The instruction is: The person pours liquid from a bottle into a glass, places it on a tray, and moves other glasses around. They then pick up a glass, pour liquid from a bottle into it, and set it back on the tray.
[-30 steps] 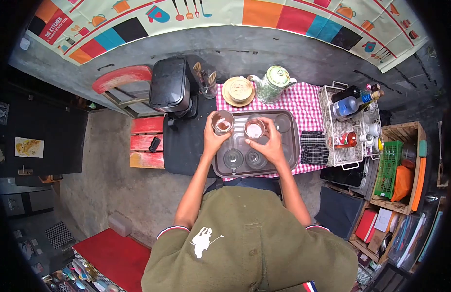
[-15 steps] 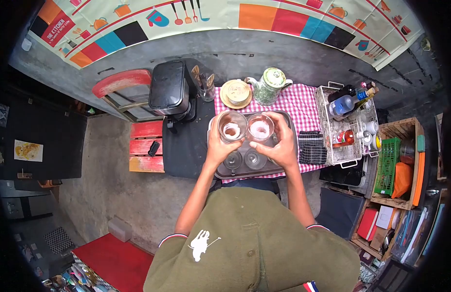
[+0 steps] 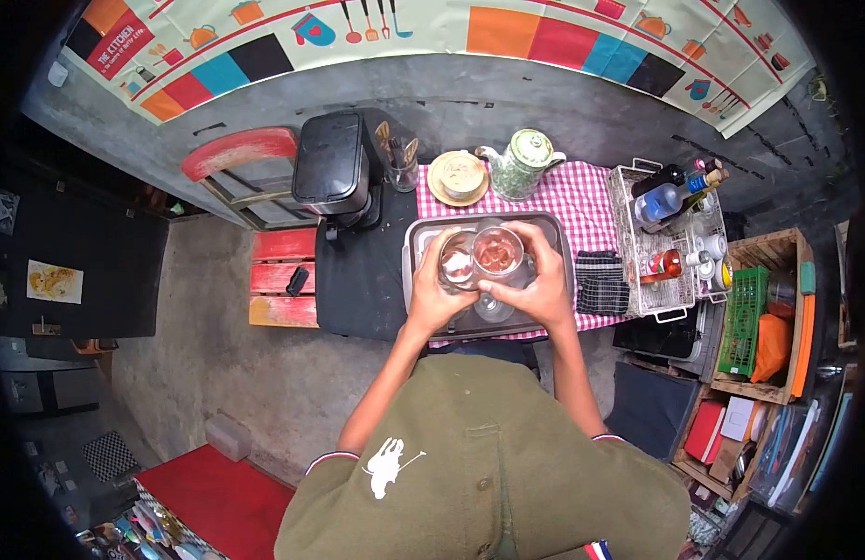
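Note:
My left hand (image 3: 436,301) is wrapped round a clear drinking glass (image 3: 458,263). In my right hand (image 3: 546,291) is a second drinking glass (image 3: 499,250) with something reddish-brown showing inside. Both glasses are side by side above the dark serving tray (image 3: 558,252), and the right rim overlaps the left one in this view. Below my hands another clear glass (image 3: 489,308) stands on the tray, partly hidden by my fingers.
Behind the tray are a lidded cup on a saucer (image 3: 459,177) and a green patterned teapot (image 3: 524,163). A black coffee machine (image 3: 332,163) and a jar of utensils (image 3: 403,175) stand left. On the right are a folded dark cloth (image 3: 600,283) and a wire rack (image 3: 624,238) with bottles.
My hands have come closer together with the two glasses, which now overlap. The left glass has moved right and slightly toward me. The view has shifted a little.

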Tool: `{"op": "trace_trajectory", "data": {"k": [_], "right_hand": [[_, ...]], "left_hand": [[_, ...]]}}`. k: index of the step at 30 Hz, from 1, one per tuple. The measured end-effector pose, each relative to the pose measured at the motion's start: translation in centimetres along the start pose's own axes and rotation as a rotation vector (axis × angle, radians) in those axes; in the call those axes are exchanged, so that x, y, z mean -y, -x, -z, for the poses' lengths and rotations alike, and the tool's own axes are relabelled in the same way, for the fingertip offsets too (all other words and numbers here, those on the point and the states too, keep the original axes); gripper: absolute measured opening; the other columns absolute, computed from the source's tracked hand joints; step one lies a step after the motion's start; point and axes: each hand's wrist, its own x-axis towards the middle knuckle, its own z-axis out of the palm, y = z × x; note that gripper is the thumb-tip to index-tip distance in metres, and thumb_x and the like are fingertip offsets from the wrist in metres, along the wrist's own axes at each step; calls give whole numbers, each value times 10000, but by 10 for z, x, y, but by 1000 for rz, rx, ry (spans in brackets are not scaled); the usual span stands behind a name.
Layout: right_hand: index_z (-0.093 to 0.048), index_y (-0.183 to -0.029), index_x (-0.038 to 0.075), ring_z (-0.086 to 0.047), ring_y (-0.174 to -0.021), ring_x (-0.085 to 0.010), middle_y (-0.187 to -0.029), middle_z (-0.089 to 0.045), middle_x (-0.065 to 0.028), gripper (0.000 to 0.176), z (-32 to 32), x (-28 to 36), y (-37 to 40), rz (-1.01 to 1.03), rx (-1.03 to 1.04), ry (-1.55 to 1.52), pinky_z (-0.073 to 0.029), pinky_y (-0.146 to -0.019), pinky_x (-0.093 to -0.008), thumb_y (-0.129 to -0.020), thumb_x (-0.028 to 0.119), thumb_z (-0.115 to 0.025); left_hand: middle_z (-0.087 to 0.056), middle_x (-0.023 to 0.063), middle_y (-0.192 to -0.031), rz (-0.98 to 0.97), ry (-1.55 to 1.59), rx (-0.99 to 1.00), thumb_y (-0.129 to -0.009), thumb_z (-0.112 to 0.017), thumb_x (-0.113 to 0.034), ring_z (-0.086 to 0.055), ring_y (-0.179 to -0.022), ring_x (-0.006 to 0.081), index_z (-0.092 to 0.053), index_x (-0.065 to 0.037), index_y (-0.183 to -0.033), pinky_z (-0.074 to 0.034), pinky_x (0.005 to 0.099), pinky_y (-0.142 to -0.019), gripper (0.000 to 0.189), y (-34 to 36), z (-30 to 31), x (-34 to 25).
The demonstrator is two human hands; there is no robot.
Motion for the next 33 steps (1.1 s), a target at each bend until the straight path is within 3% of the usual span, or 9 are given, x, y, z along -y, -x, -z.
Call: {"op": "trace_trajectory", "data": {"k": [16, 33], "right_hand": [[-607, -1188, 6, -660, -1000, -287, -1099, -667, -145, 700, -24, 2, 4, 94, 53, 185, -519, -895, -403, -618, 278, -910], [-591, -1175, 15, -626, -1007, -339, -1082, -649, -164, 654, -43, -5, -13, 130, 132, 202, -499, -910, -438, -634, 268, -857]], "left_hand": [[-564, 185, -1287, -57, -93, -80, -620, -861, -151, -558, -1217, 345, -489, -18, -1381, -449, 428, -1027, 858, 17, 10, -1], [-596, 187, -1253, -58, -150, -114, -641, -871, -193, -594, -1173, 348, -497, -27, -1374, -473, 434, -1001, 839, 13, 25, 17]]}}
